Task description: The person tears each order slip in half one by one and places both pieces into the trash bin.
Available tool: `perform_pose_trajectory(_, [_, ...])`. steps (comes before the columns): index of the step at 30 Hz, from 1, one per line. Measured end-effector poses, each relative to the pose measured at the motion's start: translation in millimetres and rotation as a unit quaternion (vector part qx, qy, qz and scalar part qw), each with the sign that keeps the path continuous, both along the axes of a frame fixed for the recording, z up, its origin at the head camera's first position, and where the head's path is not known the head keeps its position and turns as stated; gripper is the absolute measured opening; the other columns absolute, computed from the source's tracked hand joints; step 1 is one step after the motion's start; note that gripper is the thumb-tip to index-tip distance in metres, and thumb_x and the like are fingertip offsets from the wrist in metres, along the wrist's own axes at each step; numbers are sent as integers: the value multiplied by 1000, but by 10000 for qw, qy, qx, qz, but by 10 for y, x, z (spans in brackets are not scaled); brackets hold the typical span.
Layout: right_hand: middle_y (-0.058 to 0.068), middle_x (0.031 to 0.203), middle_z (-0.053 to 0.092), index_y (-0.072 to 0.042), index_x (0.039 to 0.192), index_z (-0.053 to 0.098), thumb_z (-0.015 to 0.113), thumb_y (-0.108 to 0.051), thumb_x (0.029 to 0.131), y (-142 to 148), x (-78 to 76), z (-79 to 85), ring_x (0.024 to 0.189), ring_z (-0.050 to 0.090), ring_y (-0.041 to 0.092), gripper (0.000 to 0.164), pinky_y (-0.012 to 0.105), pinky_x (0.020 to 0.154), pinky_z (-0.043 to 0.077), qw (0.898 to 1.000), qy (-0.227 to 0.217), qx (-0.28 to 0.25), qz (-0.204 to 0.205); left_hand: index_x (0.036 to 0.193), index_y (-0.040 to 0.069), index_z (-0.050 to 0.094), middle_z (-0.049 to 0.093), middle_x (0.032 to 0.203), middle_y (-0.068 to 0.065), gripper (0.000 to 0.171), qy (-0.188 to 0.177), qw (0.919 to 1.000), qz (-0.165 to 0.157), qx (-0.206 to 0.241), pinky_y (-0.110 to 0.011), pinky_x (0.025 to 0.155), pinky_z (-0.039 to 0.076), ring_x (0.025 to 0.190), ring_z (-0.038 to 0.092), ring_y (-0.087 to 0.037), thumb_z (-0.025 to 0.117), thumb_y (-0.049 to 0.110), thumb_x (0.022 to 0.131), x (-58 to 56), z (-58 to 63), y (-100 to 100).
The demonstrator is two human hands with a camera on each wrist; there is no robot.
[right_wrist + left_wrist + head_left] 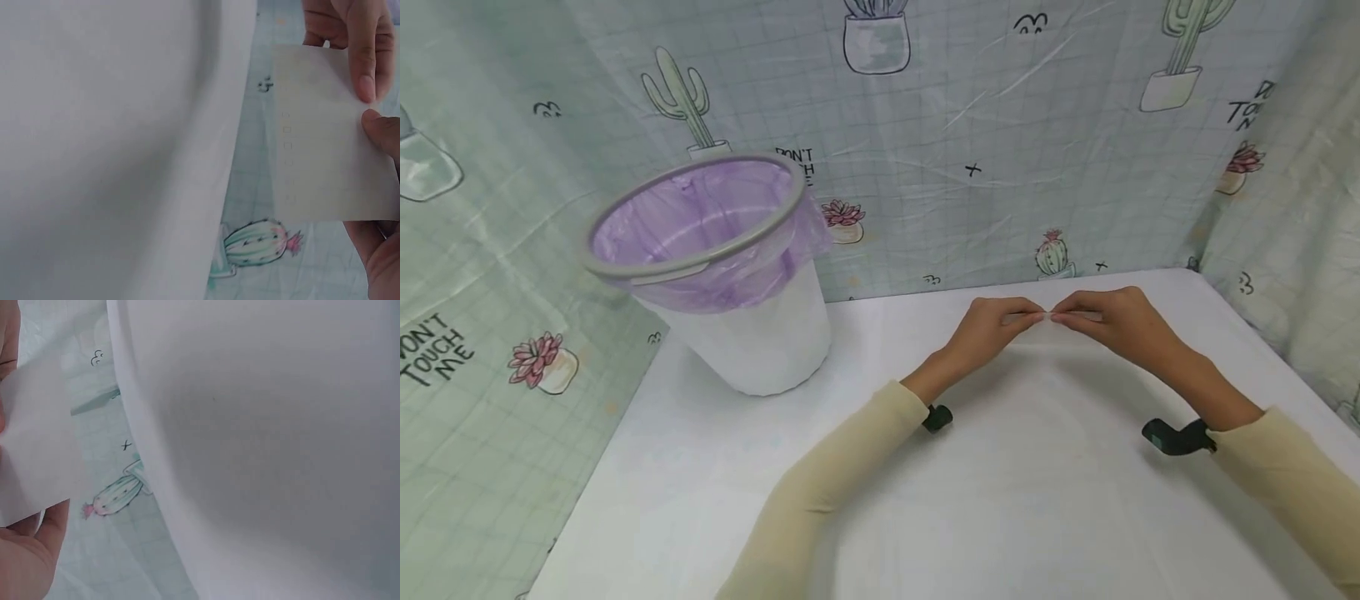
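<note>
A small pale sheet of paper [322,150] hangs between my two hands, with a line of small printed squares near one edge in the right wrist view. My left hand [992,327] pinches its upper edge between thumb and fingers. Close beside it, my right hand [1116,321] pinches the same edge, thumb and fingertips nearly meeting the left ones. The left wrist view shows the sheet's blank face [37,444], with part of each hand hidden behind it or out of frame. Both hands are over the far part of the white table [1000,508].
A white bin [760,350] with a grey rim and purple liner [722,208] stands on the table at the far left. A cactus-printed curtain [940,167] hangs behind the table and along its sides. Dark wrist-mounted devices [1176,437] show below both sleeves.
</note>
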State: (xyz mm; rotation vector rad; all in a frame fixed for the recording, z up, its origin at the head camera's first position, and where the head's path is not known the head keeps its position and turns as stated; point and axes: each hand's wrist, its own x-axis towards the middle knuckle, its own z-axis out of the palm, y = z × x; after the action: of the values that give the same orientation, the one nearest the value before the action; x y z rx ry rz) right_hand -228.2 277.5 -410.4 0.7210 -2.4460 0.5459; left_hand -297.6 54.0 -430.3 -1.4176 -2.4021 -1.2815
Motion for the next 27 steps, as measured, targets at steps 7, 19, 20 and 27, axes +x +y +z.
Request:
perform_pose_trajectory(7, [-1,87,78,-12,98,81,84,-5,82,-215,146,108,67,67,9,19,13,57,44,9990,-19,-420,-155,115,14,77,75,112,5,23,-251,9983,-95,514,-17,92,51,105,64,7,63,28,102,98,78,-204])
perform_pose_trajectory(19, [-6,87,77,-15,97,80,83,-5,84,-516,176,175,78,65,-2,17,9,69,46,9939,99,-1098,-16,109,11,78,76,107,1,17,-603,9862,1,1542,-23,90,55,100,68,0,70,22,98,259,161,-448])
perform_pose_trajectory(20, [-6,87,77,-15,97,80,83,-5,84,-534,182,181,79,66,-3,17,9,70,46,9934,70,-1147,-15,108,11,78,76,107,1,17,-625,9852,27,1593,-23,89,55,99,68,0,70,22,98,266,162,-459])
perform_pose_trajectory(27, [-6,88,77,-16,96,80,84,-7,83,-632,202,254,82,70,7,16,11,72,46,9938,66,-1111,-41,108,9,78,77,105,1,20,-704,9819,271,1736,-25,88,55,99,68,-2,71,24,97,335,212,-558])
